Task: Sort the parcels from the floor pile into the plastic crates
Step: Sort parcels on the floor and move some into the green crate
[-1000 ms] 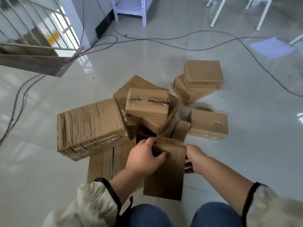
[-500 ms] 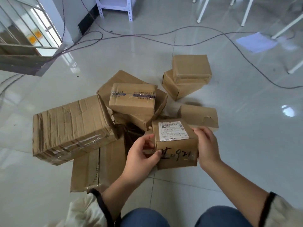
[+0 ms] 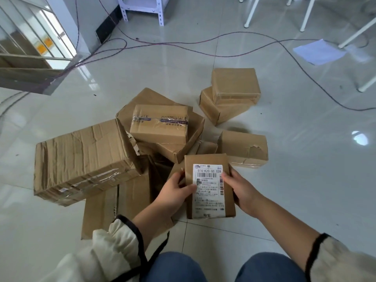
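Tipped label-up since a moment ago, the labelled parcel (image 3: 209, 186) hangs just right of the big crumpled box (image 3: 81, 157), left hand (image 3: 175, 192) and right hand (image 3: 243, 193) each with a curled grip on a long edge; label-check step, seemingly; next calls for picking a crate, none visible.

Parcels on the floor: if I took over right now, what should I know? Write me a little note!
Hands: left hand and right hand both grip one small labelled parcel, label facing up.
Things: the other parcels lie in a pile on the floor: a big dented box, a taped box, two stacked boxes and a torn box.
Done: one parcel picked up. No crate shows in this view.
Left: read the label, put this parcel in its crate, then sort the pile.
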